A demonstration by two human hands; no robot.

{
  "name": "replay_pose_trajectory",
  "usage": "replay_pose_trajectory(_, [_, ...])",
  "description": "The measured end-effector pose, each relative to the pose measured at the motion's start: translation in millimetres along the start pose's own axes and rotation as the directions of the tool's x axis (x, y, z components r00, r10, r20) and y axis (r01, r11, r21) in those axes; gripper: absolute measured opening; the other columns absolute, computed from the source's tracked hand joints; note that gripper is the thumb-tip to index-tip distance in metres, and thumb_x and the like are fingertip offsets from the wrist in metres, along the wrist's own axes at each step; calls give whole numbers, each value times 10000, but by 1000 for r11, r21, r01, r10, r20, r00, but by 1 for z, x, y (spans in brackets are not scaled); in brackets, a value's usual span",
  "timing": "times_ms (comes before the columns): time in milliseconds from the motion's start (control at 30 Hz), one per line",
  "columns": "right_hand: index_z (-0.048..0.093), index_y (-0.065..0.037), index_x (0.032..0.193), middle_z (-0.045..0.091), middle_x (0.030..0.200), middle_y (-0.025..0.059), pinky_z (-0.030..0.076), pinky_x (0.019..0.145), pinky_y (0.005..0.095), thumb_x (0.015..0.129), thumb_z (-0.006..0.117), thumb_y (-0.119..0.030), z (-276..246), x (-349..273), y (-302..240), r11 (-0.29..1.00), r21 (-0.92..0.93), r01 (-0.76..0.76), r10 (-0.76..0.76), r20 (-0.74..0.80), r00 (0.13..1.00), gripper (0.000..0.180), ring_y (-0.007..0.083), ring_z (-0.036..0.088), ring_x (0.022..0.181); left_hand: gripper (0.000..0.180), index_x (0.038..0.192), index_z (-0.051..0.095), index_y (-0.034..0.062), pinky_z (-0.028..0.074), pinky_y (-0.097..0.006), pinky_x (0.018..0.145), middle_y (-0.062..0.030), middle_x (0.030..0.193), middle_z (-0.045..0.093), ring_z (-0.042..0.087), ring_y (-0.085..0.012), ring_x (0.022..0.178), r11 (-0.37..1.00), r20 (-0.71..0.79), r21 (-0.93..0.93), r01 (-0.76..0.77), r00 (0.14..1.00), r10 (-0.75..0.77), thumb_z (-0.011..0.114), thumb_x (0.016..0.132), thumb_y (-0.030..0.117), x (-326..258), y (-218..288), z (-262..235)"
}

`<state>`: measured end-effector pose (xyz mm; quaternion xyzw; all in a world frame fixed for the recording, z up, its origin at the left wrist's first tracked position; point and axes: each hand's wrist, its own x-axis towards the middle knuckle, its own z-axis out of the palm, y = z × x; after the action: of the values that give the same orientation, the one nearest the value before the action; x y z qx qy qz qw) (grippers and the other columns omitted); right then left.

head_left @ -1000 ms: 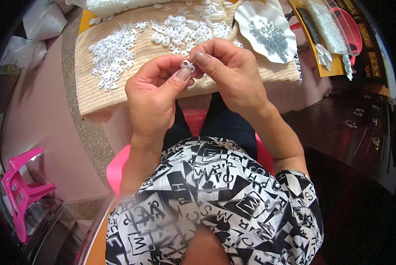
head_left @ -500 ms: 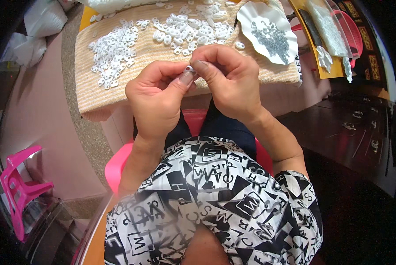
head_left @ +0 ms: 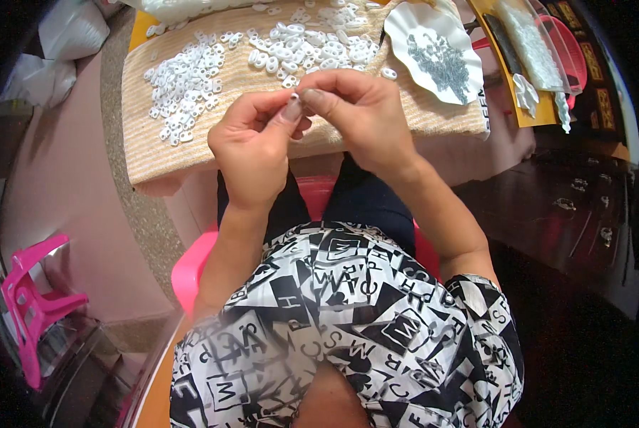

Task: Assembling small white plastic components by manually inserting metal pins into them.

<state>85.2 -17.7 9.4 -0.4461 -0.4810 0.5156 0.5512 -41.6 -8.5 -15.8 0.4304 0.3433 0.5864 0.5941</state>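
Observation:
Over the front part of the cloth, my left hand [head_left: 254,146] is closed in a pinch on a small white plastic piece [head_left: 294,98], mostly covered by the fingertips. My right hand [head_left: 366,118] meets it there, thumb and forefinger pressed together against the piece. Whatever those right fingers hold is hidden. Beyond my hands lies a pile of oval white plastic pieces with holes [head_left: 308,50]. Another heap of small white holed pieces [head_left: 184,89] is to the left. On the right, a white wavy-rimmed plate [head_left: 405,36] carries many tiny grey parts [head_left: 444,68].
A striped beige cloth [head_left: 169,157] covers the table. At the far right are a clear bag of white pieces [head_left: 526,43] and a red basket [head_left: 572,50]. A pink stool [head_left: 34,299] stands at left, and a dark drawer cabinet [head_left: 548,207] at right.
Both hands have shifted slightly left and away from me, still pinched together. The white piece has turned and shows less between the fingertips.

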Motion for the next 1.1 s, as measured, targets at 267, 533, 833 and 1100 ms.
replay_pose_trajectory(267, [619, 25, 958, 647, 813, 80, 464, 640, 215, 802, 592, -106, -57, 17, -3, 917, -397, 40, -78, -80, 994, 205, 99, 582, 717, 159, 936, 569, -50, 474, -232, 579, -124, 774, 622, 592, -152, 641, 970, -10, -185, 155, 987, -160, 589, 779, -27, 12, -4, -9])
replay_pose_trajectory(533, [643, -36, 891, 622, 815, 170, 480, 650, 312, 739, 606, -88, -77, 27, -2, 629, -773, 82, -269, -117, 956, 165, 261, 620, 720, 167, 956, 571, -43, 480, -240, 610, -130, 808, 614, 591, -165, 672, 957, -55, -237, 165, 981, -183, 574, 790, -25, 21, -5, -23])
replay_pose_trajectory(833, [619, -24, 797, 572, 754, 127, 443, 708, 369, 698, 587, -60, -51, 51, 14, 167, -928, 333, -194, 300, 934, 110, 299, 553, 780, 167, 959, 565, -45, 469, -233, 601, -117, 804, 612, 582, -144, 663, 955, -17, -249, 158, 986, -168, 570, 794, -22, 19, -2, -21])
replay_pose_trajectory(1100, [576, -16, 743, 534, 709, 139, 445, 663, 383, 704, 569, -36, -46, 55, 24, 60, -931, 361, -197, 343, 918, 45, 303, 546, 749, 165, 949, 571, -44, 459, -220, 594, -108, 792, 616, 581, -132, 656, 960, 26, -215, 178, 984, -176, 571, 784, -35, 15, 4, -16])
